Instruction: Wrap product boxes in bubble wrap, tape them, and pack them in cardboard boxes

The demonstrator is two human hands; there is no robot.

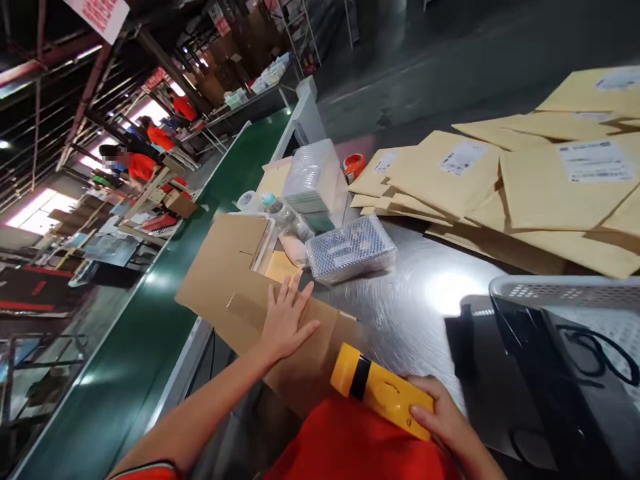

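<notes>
My left hand [289,320] lies flat with fingers spread on a flattened brown cardboard box [250,313], which rests on the metal table's left edge and juts over the belt's side. My right hand [440,413] grips a yellow handheld device [390,393] with a black band; its exact kind I cannot make out. The device's far end lies over the cardboard's near right part. Just beyond my left fingertips is a bubble-wrapped box [353,249]. Beside it stand a clear bottle with a blue-green cap [283,212] and a plastic-wrapped stack [313,175].
Yellow padded mailers [450,173] with labels pile up at the right. A red tape roll [354,167] sits by them. A white basket [565,287] and a black monitor-like panel [545,380] are at near right. A green conveyor belt [165,300] runs along the left; people in red work beyond.
</notes>
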